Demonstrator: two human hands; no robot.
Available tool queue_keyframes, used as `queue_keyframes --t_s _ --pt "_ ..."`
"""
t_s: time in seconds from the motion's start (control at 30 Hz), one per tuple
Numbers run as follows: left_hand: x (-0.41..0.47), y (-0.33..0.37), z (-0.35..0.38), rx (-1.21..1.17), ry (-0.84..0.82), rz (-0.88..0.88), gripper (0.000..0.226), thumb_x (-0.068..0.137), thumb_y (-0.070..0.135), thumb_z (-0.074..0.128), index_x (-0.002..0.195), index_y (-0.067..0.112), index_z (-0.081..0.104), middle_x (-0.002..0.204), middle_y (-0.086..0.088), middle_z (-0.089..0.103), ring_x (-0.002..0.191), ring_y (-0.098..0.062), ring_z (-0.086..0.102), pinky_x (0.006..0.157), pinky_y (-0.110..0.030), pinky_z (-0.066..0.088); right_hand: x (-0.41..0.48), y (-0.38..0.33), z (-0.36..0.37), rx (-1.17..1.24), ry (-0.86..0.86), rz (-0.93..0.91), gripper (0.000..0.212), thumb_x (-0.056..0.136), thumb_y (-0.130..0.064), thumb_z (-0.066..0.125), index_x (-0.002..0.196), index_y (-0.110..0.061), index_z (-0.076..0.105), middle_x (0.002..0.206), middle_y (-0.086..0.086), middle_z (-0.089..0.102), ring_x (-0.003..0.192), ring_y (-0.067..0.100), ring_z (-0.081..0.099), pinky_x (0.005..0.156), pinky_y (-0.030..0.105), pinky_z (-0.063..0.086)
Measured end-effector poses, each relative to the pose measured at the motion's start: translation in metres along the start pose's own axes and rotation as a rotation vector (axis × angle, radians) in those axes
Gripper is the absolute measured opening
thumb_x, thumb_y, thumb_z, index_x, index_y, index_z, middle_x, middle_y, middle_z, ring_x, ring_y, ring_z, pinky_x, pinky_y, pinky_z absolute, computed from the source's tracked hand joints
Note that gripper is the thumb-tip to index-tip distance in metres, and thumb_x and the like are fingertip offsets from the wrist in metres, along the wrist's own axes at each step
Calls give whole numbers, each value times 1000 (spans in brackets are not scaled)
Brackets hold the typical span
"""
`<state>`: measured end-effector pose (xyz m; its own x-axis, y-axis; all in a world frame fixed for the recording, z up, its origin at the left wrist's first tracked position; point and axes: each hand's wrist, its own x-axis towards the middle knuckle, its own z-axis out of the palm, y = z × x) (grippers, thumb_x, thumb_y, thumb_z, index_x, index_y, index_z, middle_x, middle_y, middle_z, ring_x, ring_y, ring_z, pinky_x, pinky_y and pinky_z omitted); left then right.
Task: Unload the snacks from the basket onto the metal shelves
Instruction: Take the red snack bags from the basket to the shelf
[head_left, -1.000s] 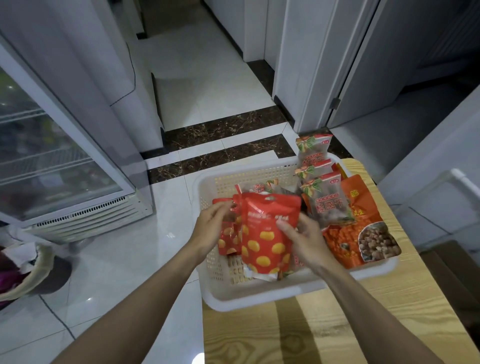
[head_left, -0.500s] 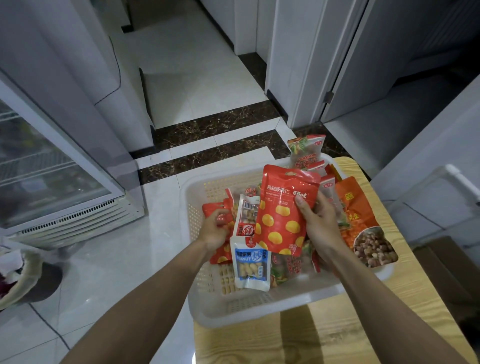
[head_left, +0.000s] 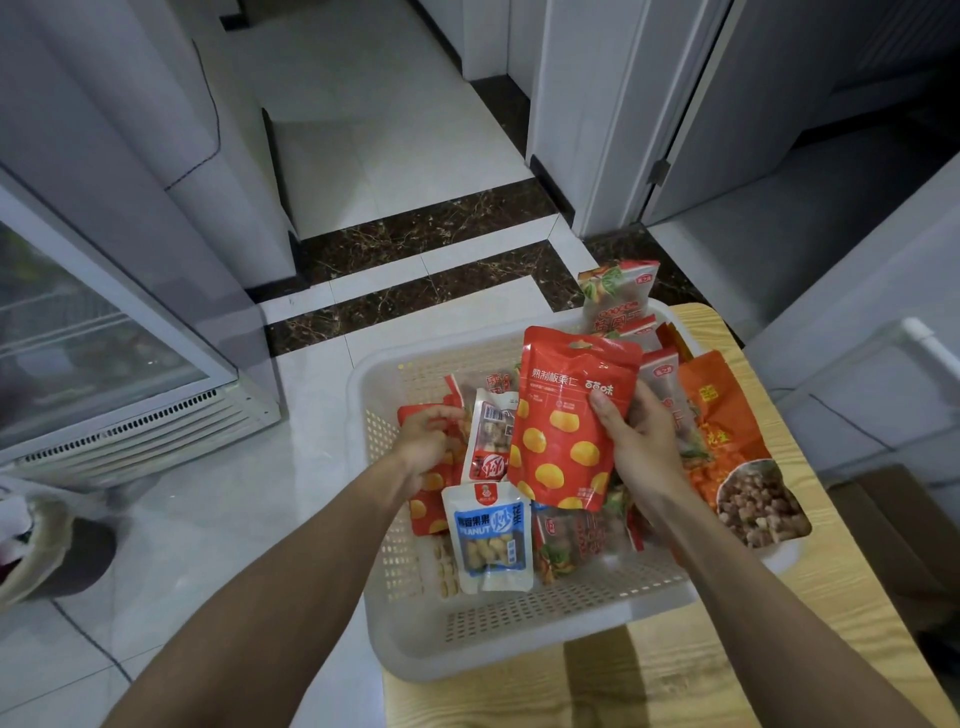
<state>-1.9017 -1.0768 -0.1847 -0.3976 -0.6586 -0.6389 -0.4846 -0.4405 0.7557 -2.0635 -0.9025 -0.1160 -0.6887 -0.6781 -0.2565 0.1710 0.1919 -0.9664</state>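
Two hands worked over the white plastic basket, which sat on the wooden desk with its left side overhanging the desk edge above the tiled floor. Right hand gripped a red chestnut pouch, thumb across the front and fingers behind, holding it upright, lifted above the other snacks. Left hand had its fingers curled on the top edge of a second red pouch lying low in the basket's left half. Blue-and-white peanut packet lay just beside that pouch, toward the near wall. Large orange nut bag leaned over the basket's right rim. Clear packets with red tops stood at the far corner. Glass-door cooler stood on the floor to the left.
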Motion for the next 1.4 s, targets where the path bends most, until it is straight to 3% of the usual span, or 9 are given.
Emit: queue_keyframes --t_s 0.13,0.33,0.57,0.7,0.77,0.87,1.03,1.23,1.4 --pt "-3 -5 -2 -51 106 77 30 86 -16 56 88 12 65 98 -10 66 80 -17 65 60 -24 53 1 2 0 -19 -1 -8 33 96 -33 58 127 -22 56 113 -1 71 96 16 72 80 40 60" --pt "-19 -10 6 -120 65 142 28 85 -10 64 88 13 49 92 -13 69 80 -28 69 56 -34 58 1 5 3 -46 6 -17 34 96 -34 58 127 -20 56 113 -1 71 96 16 72 78 38 61" --pt "-30 -15 10 16 -97 179 30 82 -13 65 92 15 66 108 -11 71 91 -27 71 71 -40 61 -4 6 7 -28 1 -25 33 95 -31 59 126 -18 57 114 0 71 97 17 72 79 37 60" --pt "-40 -7 -2 -30 -12 240 36 83 -14 64 89 20 72 112 -13 69 91 -28 70 66 -39 60 -10 3 7 1 3 -19 31 94 -32 60 124 -21 58 114 1 71 97 19 72 81 41 60" --pt "-52 -2 -14 -88 39 279 35 86 -15 59 92 18 70 107 -11 69 79 -16 71 56 -29 56 -13 -1 7 12 2 -18 28 93 -34 61 120 -25 59 114 1 71 97 19 72 82 44 59" --pt "-73 11 -33 -150 66 360 29 89 -11 58 102 13 68 103 1 66 77 -5 69 62 -28 58 -19 -10 7 17 -4 -25 24 91 -38 62 114 -32 58 113 0 71 96 19 72 82 45 59" --pt "-109 33 -53 -80 83 459 46 74 -3 79 111 20 64 114 7 61 102 -12 63 76 -38 61 -33 -35 7 44 -12 -83 10 96 -30 57 106 -32 57 106 -2 72 91 14 73 70 29 59" --pt "-154 44 -55 -145 65 588 52 76 -13 72 114 20 61 113 6 62 97 -6 68 70 -27 58 -57 -59 4 82 -55 -118 23 97 -28 55 118 -20 56 104 2 73 84 14 74 60 23 58" --pt "-190 43 -45 -213 -51 583 55 78 -8 71 118 27 62 122 -2 62 109 -20 66 76 -33 58 -82 -69 -9 104 -95 -170 20 96 -29 58 115 -24 60 105 1 73 88 16 74 67 30 60"
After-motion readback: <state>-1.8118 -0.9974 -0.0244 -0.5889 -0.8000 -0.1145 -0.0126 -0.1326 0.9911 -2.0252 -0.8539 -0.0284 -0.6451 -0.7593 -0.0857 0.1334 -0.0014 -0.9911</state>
